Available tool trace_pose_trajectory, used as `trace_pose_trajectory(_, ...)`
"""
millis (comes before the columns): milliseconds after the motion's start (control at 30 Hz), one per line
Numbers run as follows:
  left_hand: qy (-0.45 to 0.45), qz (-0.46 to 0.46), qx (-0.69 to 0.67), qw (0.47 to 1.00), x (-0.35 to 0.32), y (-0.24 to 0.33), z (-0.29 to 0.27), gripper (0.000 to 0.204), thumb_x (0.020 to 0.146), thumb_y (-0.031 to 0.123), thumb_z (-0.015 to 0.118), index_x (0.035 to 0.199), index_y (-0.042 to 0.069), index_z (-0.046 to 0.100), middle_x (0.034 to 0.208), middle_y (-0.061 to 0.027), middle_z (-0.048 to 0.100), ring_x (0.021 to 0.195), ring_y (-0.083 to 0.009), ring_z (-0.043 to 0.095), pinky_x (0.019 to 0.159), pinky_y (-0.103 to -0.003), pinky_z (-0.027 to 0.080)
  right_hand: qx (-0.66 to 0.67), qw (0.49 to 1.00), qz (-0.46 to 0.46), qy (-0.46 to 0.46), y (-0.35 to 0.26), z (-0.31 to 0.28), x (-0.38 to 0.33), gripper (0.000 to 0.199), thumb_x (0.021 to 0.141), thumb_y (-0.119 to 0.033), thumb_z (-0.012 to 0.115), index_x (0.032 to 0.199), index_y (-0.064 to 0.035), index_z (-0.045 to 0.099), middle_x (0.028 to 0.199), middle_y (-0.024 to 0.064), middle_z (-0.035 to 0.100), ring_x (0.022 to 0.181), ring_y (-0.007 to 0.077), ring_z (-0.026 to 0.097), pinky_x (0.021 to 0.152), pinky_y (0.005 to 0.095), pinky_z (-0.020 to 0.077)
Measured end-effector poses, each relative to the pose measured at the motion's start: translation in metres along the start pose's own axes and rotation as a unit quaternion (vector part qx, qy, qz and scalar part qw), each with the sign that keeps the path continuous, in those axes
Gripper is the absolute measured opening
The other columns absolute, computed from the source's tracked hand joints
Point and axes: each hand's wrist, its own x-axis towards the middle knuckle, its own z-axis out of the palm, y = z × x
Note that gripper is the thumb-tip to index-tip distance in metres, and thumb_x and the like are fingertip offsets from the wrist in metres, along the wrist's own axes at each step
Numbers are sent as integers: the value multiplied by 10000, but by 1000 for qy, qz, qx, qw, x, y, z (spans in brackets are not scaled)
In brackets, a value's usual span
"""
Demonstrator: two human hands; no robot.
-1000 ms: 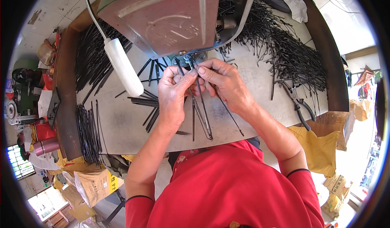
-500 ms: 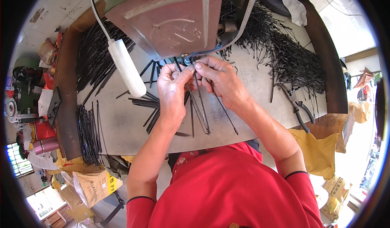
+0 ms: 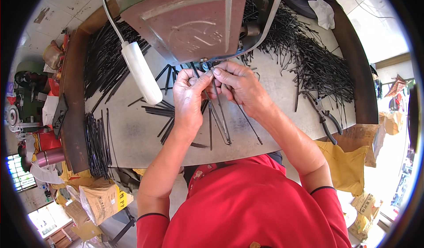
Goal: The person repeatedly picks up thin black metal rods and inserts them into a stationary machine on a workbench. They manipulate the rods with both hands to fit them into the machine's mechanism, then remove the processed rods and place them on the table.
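Note:
Both my hands meet just beneath the lower edge of a reddish-brown machine head (image 3: pixel 187 29). My left hand (image 3: pixel 187 97) is closed, thumb and fingers pinching thin black metal rods (image 3: pixel 222 117) that slant down toward me. My right hand (image 3: pixel 247 89) is pinched shut on the upper part of the rods, its fingertips touching the left thumb. Another black rod (image 3: pixel 248 124) slopes from under the right fingers toward the table's front edge. The exact grip and the rods' upper ends are partly hidden by fingers and machine. A small bluish metal part (image 3: pixel 203 65) shows above my fingertips.
A white tubular lamp (image 3: pixel 141 73) hangs left of the machine. Rod bundles lie at the far left (image 3: pixel 110 62) and near left (image 3: pixel 97 144). A tangled rod heap (image 3: pixel 316 64) covers the right side, with pliers (image 3: pixel 326 117) before it. Raised brown borders (image 3: pixel 73 102) edge the metal table (image 3: pixel 132 148).
The whole scene has shifted very slightly in the picture. My hands keep the same pinch on the rods under the machine.

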Motion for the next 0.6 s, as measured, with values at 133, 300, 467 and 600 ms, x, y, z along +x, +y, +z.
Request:
trace_pose_trajectory(133, -11, -35, 24, 999, 4, 10, 0, 222, 837, 96, 664, 832, 65, 444, 668, -86, 607, 523, -143, 585, 470, -232, 442, -61, 998, -4, -21, -5, -5, 5, 177, 927, -178, 528, 920, -24, 616, 644, 5, 567, 461, 49, 437, 361, 192, 257)
trace_pose_trajectory(300, -18, -32, 29, 999, 6, 11, -1, 221, 830, 100, 668, 849, 66, 450, 667, -91, 622, 521, -140, 589, 458, -228, 442, -11, 1000, 13, -24, -7, -2, 1, 182, 930, -177, 518, 931, -24, 616, 641, 6, 570, 455, 46, 423, 357, 190, 248)
trace_pose_trajectory(467, -10, -23, 29, 999, 4, 11, 0, 222, 826, 97, 672, 843, 67, 452, 667, -79, 613, 525, -137, 589, 461, -229, 442, 18, 1000, 9, -17, -5, -1, -1, 174, 931, -174, 518, 919, -26, 610, 655, 9, 565, 455, 47, 425, 357, 187, 250)
trace_pose_trajectory(600, -8, -9, 46, 999, 2, 14, 3, 216, 823, 102, 666, 834, 76, 452, 667, -64, 601, 526, -131, 583, 468, -221, 433, 34, 999, -5, -9, -5, 4, -5, 169, 934, -162, 512, 877, -26, 593, 660, 18, 556, 456, 52, 435, 366, 194, 268)
